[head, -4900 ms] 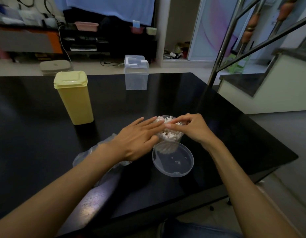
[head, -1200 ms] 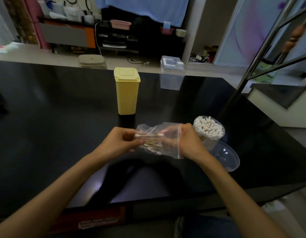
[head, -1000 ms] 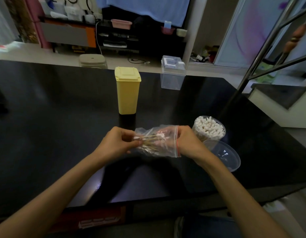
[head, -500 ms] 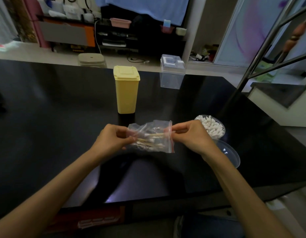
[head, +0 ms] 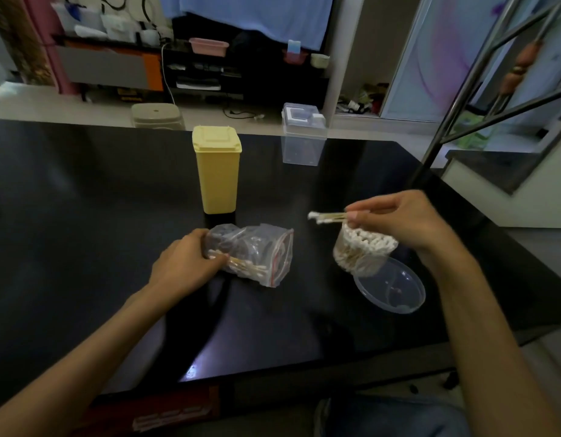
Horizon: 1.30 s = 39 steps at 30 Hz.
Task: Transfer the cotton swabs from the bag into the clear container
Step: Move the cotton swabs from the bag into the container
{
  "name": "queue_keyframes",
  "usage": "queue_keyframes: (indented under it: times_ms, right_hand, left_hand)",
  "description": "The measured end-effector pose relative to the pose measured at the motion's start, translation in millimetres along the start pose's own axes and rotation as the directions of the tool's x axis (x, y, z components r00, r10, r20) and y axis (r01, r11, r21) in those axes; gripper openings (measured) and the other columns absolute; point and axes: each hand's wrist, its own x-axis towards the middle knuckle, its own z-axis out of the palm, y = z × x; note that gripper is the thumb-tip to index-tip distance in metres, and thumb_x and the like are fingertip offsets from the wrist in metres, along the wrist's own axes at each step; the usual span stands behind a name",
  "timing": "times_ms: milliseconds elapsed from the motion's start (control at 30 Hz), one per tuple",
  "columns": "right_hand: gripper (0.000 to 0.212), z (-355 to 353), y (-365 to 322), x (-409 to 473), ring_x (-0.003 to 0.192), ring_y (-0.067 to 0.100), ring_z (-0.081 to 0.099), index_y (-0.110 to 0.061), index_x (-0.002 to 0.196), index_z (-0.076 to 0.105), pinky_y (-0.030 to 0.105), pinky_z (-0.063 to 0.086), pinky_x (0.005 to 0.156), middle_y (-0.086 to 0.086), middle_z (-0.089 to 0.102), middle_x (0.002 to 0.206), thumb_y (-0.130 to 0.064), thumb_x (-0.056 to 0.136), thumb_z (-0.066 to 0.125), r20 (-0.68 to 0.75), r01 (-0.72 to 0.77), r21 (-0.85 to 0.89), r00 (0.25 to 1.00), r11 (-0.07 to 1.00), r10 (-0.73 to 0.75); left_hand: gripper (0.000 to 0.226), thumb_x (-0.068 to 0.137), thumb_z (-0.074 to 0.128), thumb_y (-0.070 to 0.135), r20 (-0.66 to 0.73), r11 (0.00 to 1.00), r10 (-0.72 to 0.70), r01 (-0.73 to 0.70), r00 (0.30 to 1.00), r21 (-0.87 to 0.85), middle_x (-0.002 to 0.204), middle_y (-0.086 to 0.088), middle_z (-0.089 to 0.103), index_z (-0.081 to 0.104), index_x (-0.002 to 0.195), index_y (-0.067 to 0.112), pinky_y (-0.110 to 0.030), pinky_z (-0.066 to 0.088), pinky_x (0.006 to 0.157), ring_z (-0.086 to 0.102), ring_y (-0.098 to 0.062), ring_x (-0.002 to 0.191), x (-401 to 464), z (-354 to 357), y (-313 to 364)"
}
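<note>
A clear zip bag [head: 257, 252] with a red seal strip lies on the black table [head: 83, 216], several cotton swabs [head: 241, 264] still inside along its lower edge. My left hand [head: 186, 264] grips the bag's closed end. My right hand [head: 399, 217] pinches a few cotton swabs [head: 326, 217], their white tips pointing left, just above the round clear container [head: 358, 257]. That container is packed with upright swabs. Its clear lid [head: 391, 287] lies flat on the table right in front of it.
A tall yellow lidded box [head: 216, 171] stands behind the bag. A clear lidded box [head: 301, 135] sits at the table's far edge. Metal stair rails [head: 455, 99] rise at the right. The table's near edge runs just below my forearms.
My right hand has drawn a few swabs out of the bag and carried them right, over the container. The left hand has lowered the bag onto the table.
</note>
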Motion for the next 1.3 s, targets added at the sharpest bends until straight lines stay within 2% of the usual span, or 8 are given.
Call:
queue_keyframes:
  times_ms: [233,367,467,600,767,867,1133,1300]
  right_hand:
    - [0.016,-57.2,21.5,6.5,0.077,0.007,0.069,-0.014,0.094,0.071,0.013,0.055,0.074,0.004,0.072,0.083,-0.007,0.079,0.07,-0.257,0.018,0.18,0.966,0.983,0.03]
    - [0.016,-67.7,31.1,9.0,0.071,0.007,0.069,-0.01,0.094,0.071,0.01,0.054,0.069,0.007,0.071,0.082,-0.004,0.079,0.07,-0.259,-0.036,0.161,0.963,0.986,0.077]
    - [0.015,-69.1,33.7,10.8,0.069,0.007,0.07,-0.006,0.091,0.072,0.011,0.055,0.062,0.011,0.072,0.086,-0.001,0.077,0.071,-0.119,-0.139,0.125,0.981,0.982,0.154]
    - [0.008,-68.3,34.2,14.9,0.084,0.018,0.07,-0.008,0.081,0.072,0.024,0.056,0.076,0.01,0.073,0.089,-0.002,0.075,0.072,0.039,-0.27,-0.034,0.962,0.962,0.272]
    - [0.009,-66.9,32.9,18.7,0.085,0.017,0.07,-0.005,0.083,0.072,0.029,0.055,0.083,0.009,0.072,0.088,-0.001,0.076,0.07,0.125,-0.282,-0.074,0.949,0.957,0.289]
    - [0.012,-65.8,30.9,28.1,0.084,0.017,0.07,-0.003,0.088,0.071,0.029,0.056,0.083,0.009,0.072,0.089,0.0,0.077,0.068,0.172,-0.297,-0.12,0.934,0.947,0.314]
    - [0.01,-59.4,2.9,42.8,0.068,0.006,0.068,-0.005,0.088,0.072,0.013,0.054,0.058,0.001,0.072,0.077,-0.006,0.078,0.07,0.244,-0.149,-0.455,0.927,0.878,0.285]
    - [0.017,-34.5,-8.3,43.8,0.076,0.01,0.067,-0.006,0.094,0.072,0.021,0.054,0.069,0.003,0.07,0.084,-0.011,0.078,0.072,0.217,-0.008,-0.65,0.956,0.76,0.196]
  left_hand:
    - [0.048,0.085,0.063,0.02,-0.379,0.912,0.358,-0.407,0.853,-0.055,0.137,0.004,0.048,0.051,0.131,0.021,-0.025,0.032,0.099,0.039,-0.011,0.125,-7.0,-19.0,59.9]
    - [0.041,0.09,0.056,0.015,-0.074,0.843,0.508,-0.513,0.858,-0.163,0.125,0.002,0.061,0.054,0.13,0.025,-0.036,0.047,0.098,0.056,-0.012,0.114,11.2,10.7,122.1]
    - [0.047,0.095,0.048,0.018,0.259,0.87,0.494,-0.473,0.83,-0.139,0.142,-0.005,0.048,0.04,0.142,0.021,-0.042,0.039,0.107,0.046,-0.022,0.13,32.0,46.6,154.7]
    - [0.048,0.098,0.043,0.016,0.394,0.918,0.392,-0.33,0.831,-0.218,0.148,-0.013,0.038,0.034,0.143,0.004,-0.038,0.029,0.113,0.036,-0.027,0.137,44.9,72.0,170.5]
    - [0.034,0.095,0.041,0.0,0.445,0.925,0.337,-0.204,0.83,-0.322,0.107,-0.009,0.055,0.053,0.127,-0.001,-0.012,0.048,0.057,0.053,-0.02,0.099,40.9,77.4,169.3]
    - [0.033,0.097,0.045,0.01,0.463,0.916,0.284,-0.094,0.84,-0.39,0.107,-0.008,0.056,0.051,0.13,0.006,-0.011,0.047,0.045,0.056,-0.017,0.092,38.5,76.1,165.8]
    - [0.039,0.096,0.051,0.028,0.408,0.903,0.233,-0.041,0.883,-0.427,0.125,-0.011,0.057,0.048,0.131,0.01,-0.032,0.053,0.072,0.06,-0.026,0.108,35.2,80.2,156.5]
    - [0.027,0.097,0.049,0.029,0.397,0.908,0.232,-0.051,0.888,-0.416,0.118,-0.015,0.062,0.057,0.116,0.011,-0.041,0.054,0.083,0.063,-0.031,0.104,33.6,81.1,157.7]
